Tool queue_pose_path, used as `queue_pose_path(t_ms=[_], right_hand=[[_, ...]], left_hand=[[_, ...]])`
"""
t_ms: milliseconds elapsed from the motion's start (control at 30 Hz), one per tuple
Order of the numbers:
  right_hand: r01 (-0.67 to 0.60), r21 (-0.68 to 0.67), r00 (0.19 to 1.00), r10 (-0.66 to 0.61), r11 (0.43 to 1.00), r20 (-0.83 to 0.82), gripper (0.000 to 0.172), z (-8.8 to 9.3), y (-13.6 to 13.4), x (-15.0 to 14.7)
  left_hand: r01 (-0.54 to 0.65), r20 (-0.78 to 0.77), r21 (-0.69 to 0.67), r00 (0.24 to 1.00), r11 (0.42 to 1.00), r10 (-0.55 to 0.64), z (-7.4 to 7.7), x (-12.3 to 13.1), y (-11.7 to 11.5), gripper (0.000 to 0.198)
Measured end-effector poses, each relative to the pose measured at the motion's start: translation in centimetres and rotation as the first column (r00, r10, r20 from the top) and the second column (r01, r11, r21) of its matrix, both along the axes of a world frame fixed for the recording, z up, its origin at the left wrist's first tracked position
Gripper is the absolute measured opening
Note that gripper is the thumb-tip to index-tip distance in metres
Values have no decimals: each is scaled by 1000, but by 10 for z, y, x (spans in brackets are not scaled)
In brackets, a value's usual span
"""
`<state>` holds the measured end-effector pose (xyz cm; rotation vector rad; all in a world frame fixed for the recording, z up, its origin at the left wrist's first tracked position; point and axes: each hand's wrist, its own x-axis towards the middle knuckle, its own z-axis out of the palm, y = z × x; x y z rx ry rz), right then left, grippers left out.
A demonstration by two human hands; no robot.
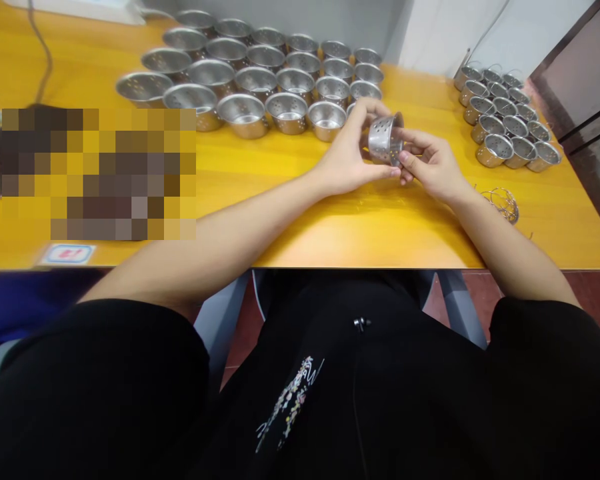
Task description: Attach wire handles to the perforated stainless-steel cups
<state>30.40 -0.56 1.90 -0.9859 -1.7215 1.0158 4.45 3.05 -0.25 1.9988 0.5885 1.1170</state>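
Both hands hold one small perforated metal cup (382, 140) above the table, tilted on its side with its rim toward the right. My left hand (349, 152) curls round it from the left, thumb below and fingers over the top. My right hand (436, 167) is closed at the rim, thumb and fingers pinched together. Whether a thin wire is also in that pinch I cannot tell. Beneath my right forearm lies a small heap of bent wire pieces (503, 203).
Rows of perforated metal cups (243, 115) stand upright behind my hands on the yellow table (310, 233). At the right stand more cups with wire handles (495, 151). A small label card (69, 254) lies at the front left edge. A pixelated area hides part of the left side.
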Motion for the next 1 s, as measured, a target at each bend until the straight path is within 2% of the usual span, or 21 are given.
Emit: queue_pose_path(t_ms=[167, 267, 367, 467, 567, 633, 733, 867, 1000], right_hand=[[37, 36, 999, -38, 999, 13, 88, -10, 6, 2], [49, 74, 999, -49, 996, -5, 86, -8, 3, 0], [93, 94, 996, -92, 991, -22, 88, 3, -3, -3], [160, 71, 987, -159, 985, -23, 94, 13, -7, -3], [149, 20, 989, -149, 989, -8, 97, 13, -3, 1], [109, -5, 994, -109, 994, -1, 93, 7, 3, 6], [67, -28, 997, -66, 997, 31, 78, -6, 14, 14], [85, -87, 996, -83, 993, 30, 58, -19, 27, 23], [159, -98, 985, -165, 982, -57, 61, -22, 34, 24]], left_hand=[[-30, 67, -6, 997, 1000, 30, 6, 2, -8, 116], [-23, 90, -18, 996, 1000, 25, 4, 4, -8, 114], [-52, 108, -10, 993, 999, 53, -2, 8, 0, 116], [-115, 140, 58, 984, 992, 106, -11, 12, 15, 124], [-180, 109, 107, 980, 978, 168, -15, 12, 25, 129], [-192, 88, 130, 979, 973, 182, -11, 8, 24, 130], [-190, 102, 139, 979, 972, 177, 2, 2, 13, 135], [-235, 121, 137, 968, 962, 219, 18, -4, -1, 127], [-214, 90, 99, 975, 972, 205, 14, -1, 4, 134]])
